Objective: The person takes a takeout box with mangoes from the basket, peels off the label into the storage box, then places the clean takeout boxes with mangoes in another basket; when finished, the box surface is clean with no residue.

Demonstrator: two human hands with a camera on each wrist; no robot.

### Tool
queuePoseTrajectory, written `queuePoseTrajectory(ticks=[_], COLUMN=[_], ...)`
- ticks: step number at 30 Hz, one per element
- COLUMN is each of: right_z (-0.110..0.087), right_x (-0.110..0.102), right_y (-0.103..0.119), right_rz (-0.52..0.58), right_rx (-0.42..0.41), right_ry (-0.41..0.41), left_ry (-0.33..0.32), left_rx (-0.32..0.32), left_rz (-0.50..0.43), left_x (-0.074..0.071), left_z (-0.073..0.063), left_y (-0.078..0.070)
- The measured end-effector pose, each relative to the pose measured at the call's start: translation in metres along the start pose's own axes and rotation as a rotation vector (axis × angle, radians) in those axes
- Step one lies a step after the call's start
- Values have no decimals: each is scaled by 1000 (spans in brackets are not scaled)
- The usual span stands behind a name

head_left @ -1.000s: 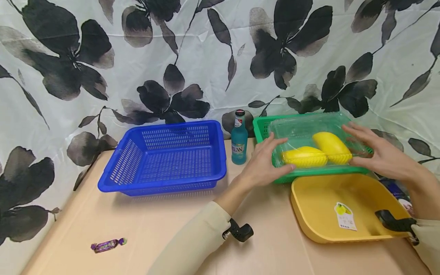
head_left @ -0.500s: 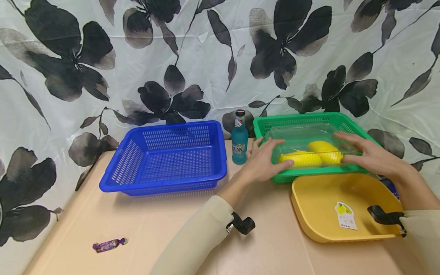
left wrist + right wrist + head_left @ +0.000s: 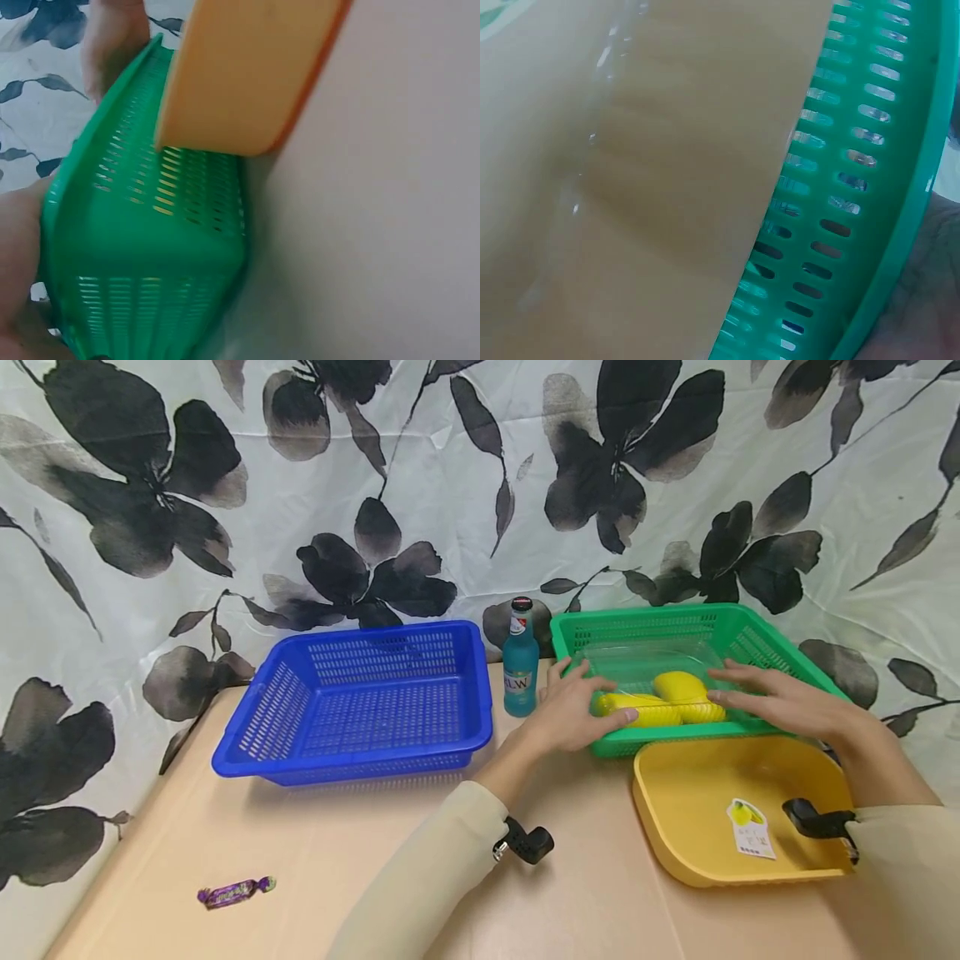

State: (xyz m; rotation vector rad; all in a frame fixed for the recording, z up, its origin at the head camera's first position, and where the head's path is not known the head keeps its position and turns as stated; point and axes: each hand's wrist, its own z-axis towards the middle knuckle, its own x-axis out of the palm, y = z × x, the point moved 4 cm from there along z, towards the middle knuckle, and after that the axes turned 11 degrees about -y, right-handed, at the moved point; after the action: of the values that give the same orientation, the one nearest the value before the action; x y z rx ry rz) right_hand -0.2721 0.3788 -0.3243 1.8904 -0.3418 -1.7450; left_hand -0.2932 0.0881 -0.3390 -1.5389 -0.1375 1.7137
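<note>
A clear plastic box [image 3: 637, 653] with ribbed sides lies inside the green basket [image 3: 787, 652]. It holds two yellow mango-like fruits [image 3: 678, 686]. At the left end, my left hand [image 3: 573, 710] has its fingers over the basket's left rim and its thumb pointing along the front. My right hand [image 3: 787, 695] reaches in from the right, fingers nearly straight beside the box's right end. Whether either hand touches the box is unclear. In the left wrist view the left hand [image 3: 19, 255] is against the basket wall; the right wrist view catches only part of the right hand [image 3: 922, 292].
Right in front of the green basket stands a yellow tray [image 3: 690, 810] bearing a fruit sticker [image 3: 750, 831]. A blue basket [image 3: 375, 768] is on the left, and a blue bottle [image 3: 521, 664] stands between the baskets. A purple wrapped candy [image 3: 236, 893] lies front left.
The clear box with the fruits has gone down into the green basket and shifted left. My right hand has moved left with it; my left hand has barely moved.
</note>
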Motion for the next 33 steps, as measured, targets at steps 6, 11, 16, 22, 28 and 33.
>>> queuePoseTrajectory(ticks=[6, 11, 16, 22, 28, 33], right_z=[3, 5, 5, 2, -6, -12], right_x=[5, 10, 7, -1, -7, -6], right_y=[0, 3, 4, 9, 25, 47], right_rz=[-15, -9, -30, -76, -93, -102], right_rx=[-45, -35, -44, -75, -86, -159], right_ry=[-6, -17, -16, -32, -84, -118], left_ry=[-5, -1, 39, 59, 96, 87], left_rx=[9, 0, 33, 140, 267, 305], left_rz=[17, 28, 59, 30, 3, 6], left_x=[1, -5, -15, -43, -68, -83], left_z=[-2, -4, -5, -11, -31, -47], left_y=[3, 4, 2, -3, -3, 3])
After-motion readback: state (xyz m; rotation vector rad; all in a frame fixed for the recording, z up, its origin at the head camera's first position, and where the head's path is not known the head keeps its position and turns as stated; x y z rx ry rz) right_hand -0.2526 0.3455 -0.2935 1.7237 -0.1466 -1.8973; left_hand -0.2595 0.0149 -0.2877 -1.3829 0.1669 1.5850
